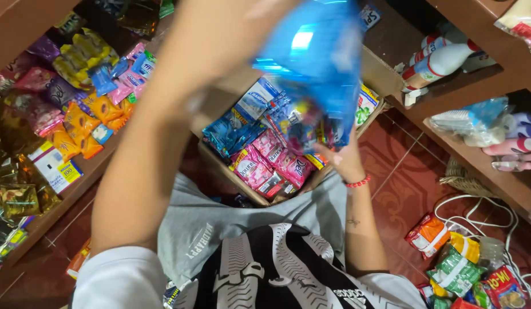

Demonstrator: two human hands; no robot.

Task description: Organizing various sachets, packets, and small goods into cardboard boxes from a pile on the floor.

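1. Head view looks down on our two bare arms over a cardboard box (375, 74) on our lap.
2. Our left arm rises close to the lens, bent at the elbow; the left hand (231, 28) is up by a blue packet (320, 63). It is blurred, and we cannot tell whether those fingers grip it.
3. Our right hand (347, 163) sits low at the box's near edge, wrist bent up, a red bead bracelet (358, 182) around it. Its fingers reach under the packet's lower end and seem to pinch it, though the grip is partly hidden.
4. We count one blue packet raised, one box, and about four pink sachets (271, 163) showing inside among blue ones.
5. That packet is glossy, bright blue and motion-smeared, hanging over the box's middle and covering part of its contents.
6. Shelves (466, 94) flank us on both sides; one white bottle (440, 64) lies on the right.
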